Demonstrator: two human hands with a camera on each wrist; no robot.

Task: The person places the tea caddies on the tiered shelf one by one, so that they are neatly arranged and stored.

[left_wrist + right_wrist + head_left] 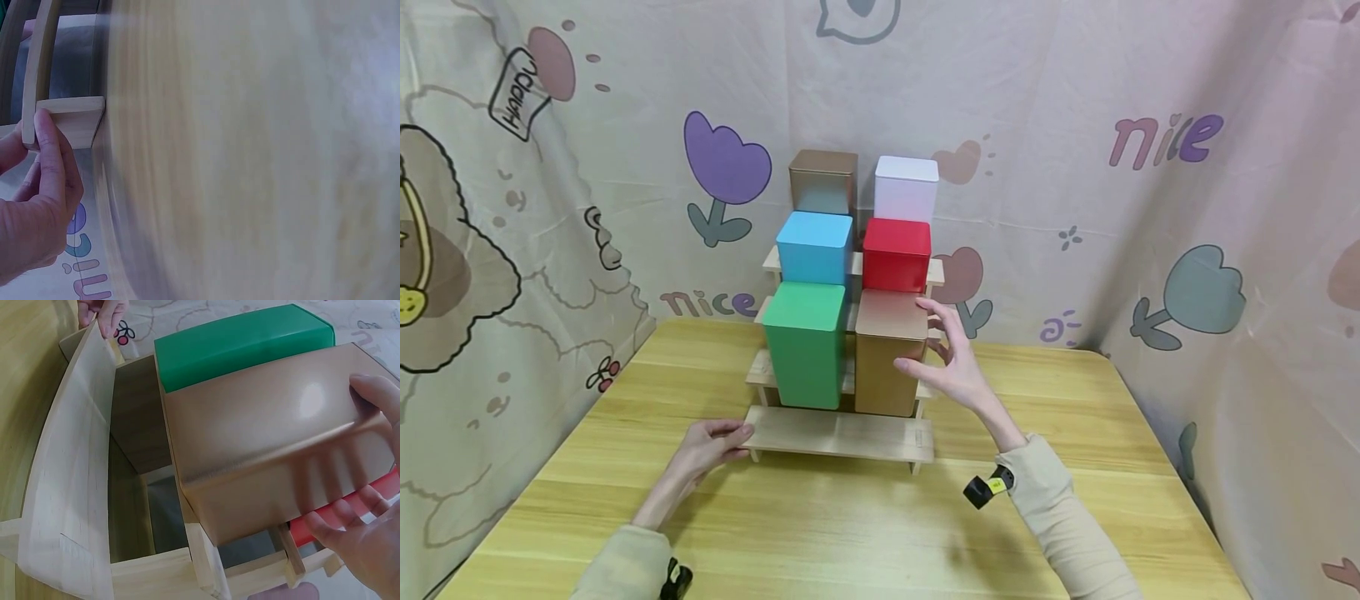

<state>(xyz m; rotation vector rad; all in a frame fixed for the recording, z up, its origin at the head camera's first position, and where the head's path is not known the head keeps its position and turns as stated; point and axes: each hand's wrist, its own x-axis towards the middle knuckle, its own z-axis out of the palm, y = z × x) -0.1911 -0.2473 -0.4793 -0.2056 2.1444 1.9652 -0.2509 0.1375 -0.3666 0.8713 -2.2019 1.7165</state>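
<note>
A stepped wooden display stand point(842, 432) stands on the table. My left hand point(706, 450) pinches the left end of its lowest board; the left wrist view shows thumb and fingers point(50, 150) on the board's edge. On the stand's right side is a tall bronze box point(887, 375). My right hand point(951, 362) is at that box's right side, thumb by the front face and fingers spread along the side, casting shadows on it in the right wrist view. A green box point(807, 350) is left of the bronze one. Behind it stands a red box point(897, 254).
A blue box point(814, 248) sits behind the green one. On the top step are a brown box point(823, 182) and a white box point(906, 187). A printed curtain point(1022, 167) hangs behind and beside the wooden table point(1060, 467).
</note>
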